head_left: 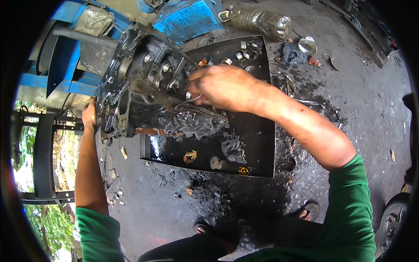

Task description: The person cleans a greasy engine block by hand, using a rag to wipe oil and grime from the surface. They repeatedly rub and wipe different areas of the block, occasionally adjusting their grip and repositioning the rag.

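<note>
A dark, oily engine block (144, 98) is propped over a black metal tray, its open underside with crank bearing seats facing up. My left hand (89, 114) grips the block's left end, its fingers partly hidden at the edge. Over the block's right part is my right hand (220, 87), closed and slightly smeared by motion. A thin bright metal rod-like piece (188, 102) sticks out from under that fist, and most of it is hidden by the fingers.
The black tray (262, 144) holds a dark rag (232, 148), dry leaves and metal bearing caps (227, 61). Behind it are a blue metal box (187, 19) and a large plastic bottle (259, 22). Blue machinery (65, 70) stands left. A wheel (393, 222) is at the lower right.
</note>
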`<move>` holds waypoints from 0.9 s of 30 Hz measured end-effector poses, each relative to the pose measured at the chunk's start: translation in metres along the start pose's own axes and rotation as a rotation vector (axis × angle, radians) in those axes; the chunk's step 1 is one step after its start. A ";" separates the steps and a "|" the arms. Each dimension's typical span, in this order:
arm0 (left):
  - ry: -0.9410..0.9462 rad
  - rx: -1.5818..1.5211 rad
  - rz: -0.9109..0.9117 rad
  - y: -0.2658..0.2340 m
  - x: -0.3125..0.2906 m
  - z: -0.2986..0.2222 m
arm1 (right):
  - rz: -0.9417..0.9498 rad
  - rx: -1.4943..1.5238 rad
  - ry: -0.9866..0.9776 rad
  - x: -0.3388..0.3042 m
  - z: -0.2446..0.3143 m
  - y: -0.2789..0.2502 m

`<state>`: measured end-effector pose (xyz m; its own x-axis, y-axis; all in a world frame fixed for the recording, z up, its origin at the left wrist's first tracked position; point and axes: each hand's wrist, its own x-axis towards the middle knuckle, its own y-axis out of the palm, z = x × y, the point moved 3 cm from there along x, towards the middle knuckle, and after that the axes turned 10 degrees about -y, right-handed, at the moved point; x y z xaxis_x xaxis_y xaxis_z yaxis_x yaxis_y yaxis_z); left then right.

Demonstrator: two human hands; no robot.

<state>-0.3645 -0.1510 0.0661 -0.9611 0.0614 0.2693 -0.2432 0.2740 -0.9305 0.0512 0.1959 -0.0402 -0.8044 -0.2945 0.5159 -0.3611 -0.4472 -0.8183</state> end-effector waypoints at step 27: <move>0.031 -0.066 0.043 -0.001 -0.010 -0.014 | 0.689 -0.163 0.405 -0.154 -0.028 0.143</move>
<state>-0.3528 -0.1386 0.0674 -0.9658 0.1039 0.2378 -0.1915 0.3329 -0.9233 0.1103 0.2009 -0.2437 -0.9678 -0.1164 -0.2231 0.2383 -0.1392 -0.9612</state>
